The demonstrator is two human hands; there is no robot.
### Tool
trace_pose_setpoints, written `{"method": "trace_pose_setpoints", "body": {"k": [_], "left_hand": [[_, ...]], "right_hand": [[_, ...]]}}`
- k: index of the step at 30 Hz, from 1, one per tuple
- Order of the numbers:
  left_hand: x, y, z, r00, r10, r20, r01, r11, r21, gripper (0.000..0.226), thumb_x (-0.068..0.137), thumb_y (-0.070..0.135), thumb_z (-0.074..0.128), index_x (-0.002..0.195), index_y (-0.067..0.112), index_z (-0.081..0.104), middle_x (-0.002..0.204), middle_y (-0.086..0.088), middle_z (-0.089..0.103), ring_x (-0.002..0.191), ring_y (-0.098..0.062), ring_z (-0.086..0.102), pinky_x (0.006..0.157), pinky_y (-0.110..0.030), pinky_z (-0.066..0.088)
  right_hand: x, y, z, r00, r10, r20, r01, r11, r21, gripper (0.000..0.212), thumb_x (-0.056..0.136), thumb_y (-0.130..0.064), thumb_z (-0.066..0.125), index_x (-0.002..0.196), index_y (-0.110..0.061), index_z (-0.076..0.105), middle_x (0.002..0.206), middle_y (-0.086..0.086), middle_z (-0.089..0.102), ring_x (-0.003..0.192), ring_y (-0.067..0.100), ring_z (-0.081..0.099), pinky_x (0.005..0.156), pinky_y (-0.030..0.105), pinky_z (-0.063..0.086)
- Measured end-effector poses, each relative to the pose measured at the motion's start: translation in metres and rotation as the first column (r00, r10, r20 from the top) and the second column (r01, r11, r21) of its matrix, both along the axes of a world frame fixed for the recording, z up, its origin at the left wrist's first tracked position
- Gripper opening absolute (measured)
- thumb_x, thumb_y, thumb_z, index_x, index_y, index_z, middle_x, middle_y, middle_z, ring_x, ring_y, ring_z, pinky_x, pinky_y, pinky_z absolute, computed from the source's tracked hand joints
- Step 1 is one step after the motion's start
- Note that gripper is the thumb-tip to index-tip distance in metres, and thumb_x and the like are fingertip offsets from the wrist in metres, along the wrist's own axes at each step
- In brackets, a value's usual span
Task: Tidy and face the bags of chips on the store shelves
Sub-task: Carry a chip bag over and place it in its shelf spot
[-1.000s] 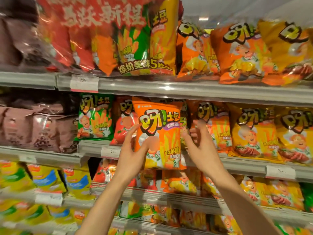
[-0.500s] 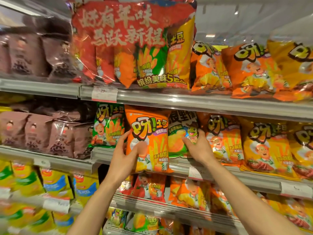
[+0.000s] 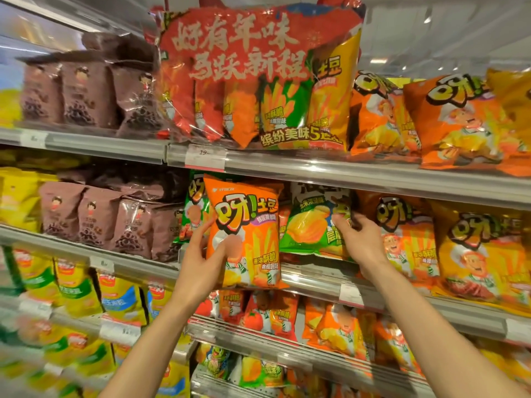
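My left hand (image 3: 205, 254) grips an orange chip bag (image 3: 250, 234) by its left edge, thumb on the front, holding it upright in front of the middle shelf. To its right a green chip bag (image 3: 310, 225) stands on that shelf. My right hand (image 3: 359, 239) grips the green bag's right edge, fingers reaching behind it. Another green bag (image 3: 192, 214) is partly hidden behind the orange one. Orange and yellow bags (image 3: 482, 248) fill the shelf further right.
The middle shelf rail (image 3: 316, 282) carries price tags. Brown snack bags (image 3: 97, 219) stand at the left. A large red multipack (image 3: 253, 79) and orange bags (image 3: 448, 122) sit on the shelf above. Lower shelves hold more orange bags (image 3: 339, 328) and yellow ones (image 3: 74, 288).
The view tilted up. My left hand shifted the orange bag leftward, uncovering the green bag. My right hand let go of the orange bag and took hold of the green one.
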State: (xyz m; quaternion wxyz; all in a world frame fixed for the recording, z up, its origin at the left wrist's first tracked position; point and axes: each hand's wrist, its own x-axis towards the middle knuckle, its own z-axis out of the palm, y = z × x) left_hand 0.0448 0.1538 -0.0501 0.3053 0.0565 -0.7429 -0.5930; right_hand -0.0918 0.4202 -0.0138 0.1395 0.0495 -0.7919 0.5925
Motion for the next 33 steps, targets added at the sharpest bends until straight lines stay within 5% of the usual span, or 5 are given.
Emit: {"method": "trace_pose_setpoints", "body": {"k": [9,12,15,20,33], "left_hand": [[-0.017,0.020,-0.002,0.997,-0.068,0.039,0.070,0.996,-0.046,0.051,0.094,0.044,0.060,0.141,0.045,0.040,0.126,0.017,0.052,0.120,-0.006,0.049,0.090,-0.024,0.040],[-0.033,0.044,0.000,0.992,-0.125,0.027,0.126,0.991,-0.040,0.055,0.088,0.059,0.061,0.138,0.048,0.041,0.133,0.017,0.054,0.122,-0.005,0.052,0.098,-0.029,0.044],[-0.053,0.074,0.004,0.989,-0.148,-0.009,0.147,0.986,-0.073,0.048,0.093,0.045,0.062,0.136,0.047,0.041,0.133,0.027,0.048,0.120,0.006,0.047,0.101,-0.023,0.036],[-0.093,0.114,0.011,0.989,-0.146,-0.003,0.144,0.977,-0.157,0.059,0.096,0.039,0.060,0.149,0.028,0.036,0.151,0.006,0.043,0.138,-0.014,0.039,0.110,-0.030,0.031],[-0.129,0.146,0.003,0.999,-0.013,-0.044,-0.002,0.945,-0.326,0.057,0.103,0.038,0.046,0.151,0.013,0.030,0.153,-0.008,0.036,0.141,-0.022,0.033,0.107,-0.027,0.024]], "right_hand": [[0.055,0.048,-0.006,0.990,-0.059,-0.126,0.075,0.989,0.130,0.055,0.090,-0.045,0.067,0.138,-0.021,0.055,0.132,-0.006,0.057,0.119,0.009,0.053,0.100,0.031,0.044],[0.069,0.082,-0.011,0.976,-0.143,-0.166,0.173,0.968,0.181,0.054,0.089,-0.045,0.068,0.135,-0.019,0.057,0.130,-0.006,0.058,0.117,0.010,0.053,0.096,0.029,0.042],[0.082,0.117,-0.015,0.949,-0.245,-0.197,0.284,0.937,0.202,0.054,0.089,-0.044,0.068,0.135,-0.019,0.057,0.132,0.000,0.059,0.118,0.015,0.054,0.097,0.033,0.043],[0.093,0.152,-0.020,0.910,-0.357,-0.208,0.388,0.912,0.134,0.054,0.089,-0.046,0.067,0.136,-0.023,0.054,0.130,-0.002,0.057,0.122,0.018,0.053,0.105,0.046,0.044],[0.092,0.164,-0.025,0.915,-0.360,-0.182,0.381,0.920,0.096,0.058,0.088,-0.048,0.067,0.139,-0.024,0.052,0.134,-0.005,0.056,0.122,0.014,0.052,0.105,0.045,0.045]]}}
